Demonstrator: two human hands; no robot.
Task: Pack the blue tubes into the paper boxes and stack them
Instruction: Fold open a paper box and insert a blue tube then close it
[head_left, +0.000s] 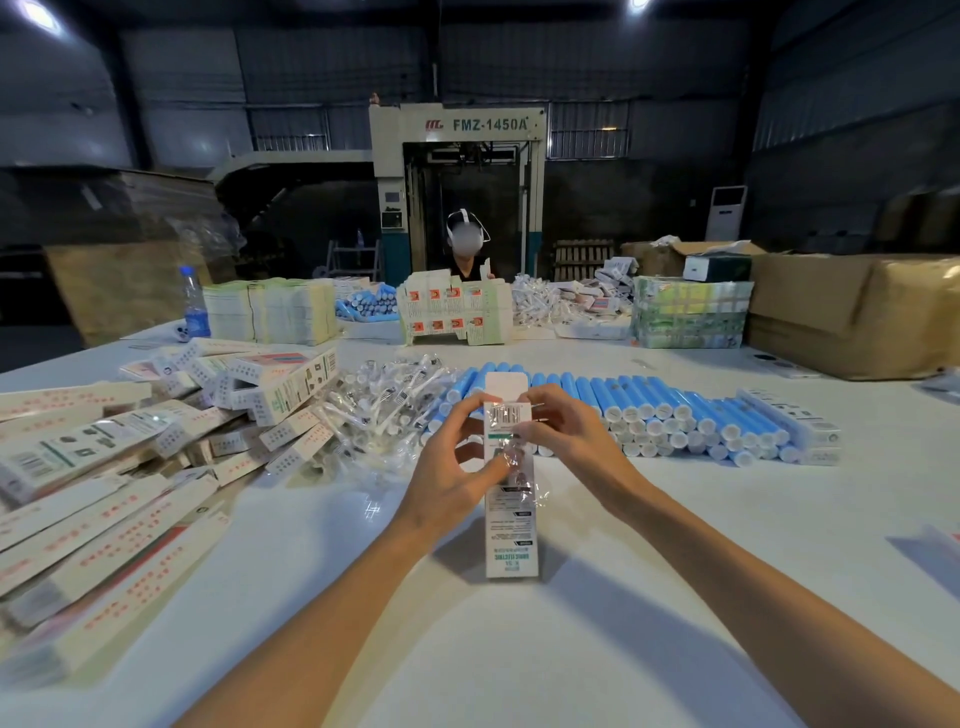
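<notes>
The paper box (511, 525) lies lengthwise on the table (675, 582) straight ahead, its far end raised and its top flap (506, 385) standing open. The right hand (566, 434) is clamped round the box just below the mouth. The left hand (452, 470) pinches a clear packet (515, 460) against the box front. Whether a tube is already inside cannot be told. To do this well, I would keep the mouth square with the right hand, feed the crinkly packet in end first so it does not snag, then tuck the flap. Blue tubes (654, 408) lie in rows just beyond, loose packets (382, 410) to their left, and finished boxes (104, 499) heaped far left
</notes>
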